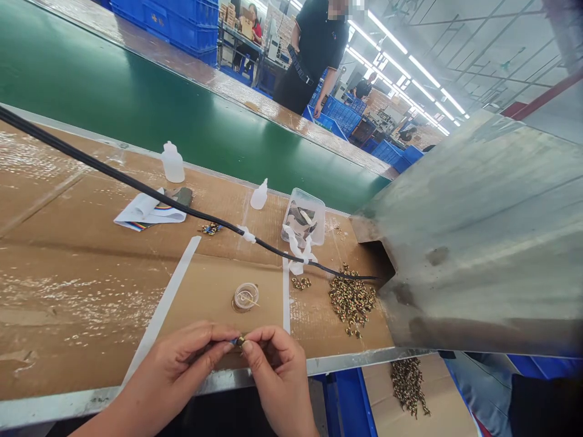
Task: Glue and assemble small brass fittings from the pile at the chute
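Small piece (241, 341): is being held between both sets of fingertips at the bench's (91, 328) near edge; whether it is touching the bench top, I cannot tell
Handwork: the fingers seem to be fitting or turning the piece against a blue bit (234, 341) on its left side, a judgement from the pose
Next move: is probably calling for a steady pinch on both sides and fine fingertip control
Piece's look: is showing a dark, brassy, rounded surface; finer detail is too small to read
Left hand (182, 358): thumb and forefinger are closing on the blue bit, with almost no gap
Right hand (279, 367): thumb and forefinger are pinching the brassy part tightly
Clear cup (241, 307): is standing just beyond the fingertips, a thin stick (249, 300) leaning in it
White tape strips (161, 309): are running from the near edge on either side of the cup
Brassy pile (350, 297): is lying toward the bench's right end, beside the metal housing (469, 243)
Clear tub (320, 218): is sitting near the far edge, right of the small bottle (259, 195)
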`<act>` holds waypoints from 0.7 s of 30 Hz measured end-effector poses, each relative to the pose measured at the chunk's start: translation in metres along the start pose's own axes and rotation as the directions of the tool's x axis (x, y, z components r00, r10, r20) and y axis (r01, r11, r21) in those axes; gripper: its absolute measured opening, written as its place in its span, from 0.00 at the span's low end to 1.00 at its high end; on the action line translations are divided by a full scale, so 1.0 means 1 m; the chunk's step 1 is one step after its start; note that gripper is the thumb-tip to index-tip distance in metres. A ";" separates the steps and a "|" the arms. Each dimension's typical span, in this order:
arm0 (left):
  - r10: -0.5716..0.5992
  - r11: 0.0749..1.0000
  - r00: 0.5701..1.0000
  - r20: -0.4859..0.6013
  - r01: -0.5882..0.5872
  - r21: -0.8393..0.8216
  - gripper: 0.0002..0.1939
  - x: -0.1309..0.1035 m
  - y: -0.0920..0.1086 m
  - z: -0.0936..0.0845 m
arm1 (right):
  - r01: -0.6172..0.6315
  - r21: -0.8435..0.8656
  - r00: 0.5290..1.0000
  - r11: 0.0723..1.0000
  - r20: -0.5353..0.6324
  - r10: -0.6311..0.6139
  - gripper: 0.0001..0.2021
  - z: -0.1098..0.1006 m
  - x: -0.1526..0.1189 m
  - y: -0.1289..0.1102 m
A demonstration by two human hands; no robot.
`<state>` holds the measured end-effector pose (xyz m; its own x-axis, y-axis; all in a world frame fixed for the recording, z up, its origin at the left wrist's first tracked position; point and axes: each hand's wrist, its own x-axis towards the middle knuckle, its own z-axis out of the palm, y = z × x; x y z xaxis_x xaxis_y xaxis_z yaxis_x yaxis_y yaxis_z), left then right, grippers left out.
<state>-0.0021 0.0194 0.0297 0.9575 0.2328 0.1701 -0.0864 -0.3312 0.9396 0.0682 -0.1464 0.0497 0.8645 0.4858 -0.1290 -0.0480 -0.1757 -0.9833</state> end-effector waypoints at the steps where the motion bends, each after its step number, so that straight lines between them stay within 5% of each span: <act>1: 0.009 1.000 1.000 0.011 -0.009 0.006 0.08 0.000 0.000 -0.001 | 0.002 -0.005 1.000 1.000 0.001 -0.002 0.10 0.000 0.000 0.000; 21: 0.117 0.982 0.972 0.204 -0.144 0.120 0.10 -0.002 0.000 0.001 | -0.006 -0.226 1.000 0.974 0.013 0.009 0.08 -0.013 -0.005 -0.010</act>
<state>-0.0036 0.0178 0.0294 0.9766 0.0014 0.2150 -0.1894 -0.4683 0.8630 0.0711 -0.1576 0.0620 0.8573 0.4954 -0.1400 0.0609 -0.3676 -0.9280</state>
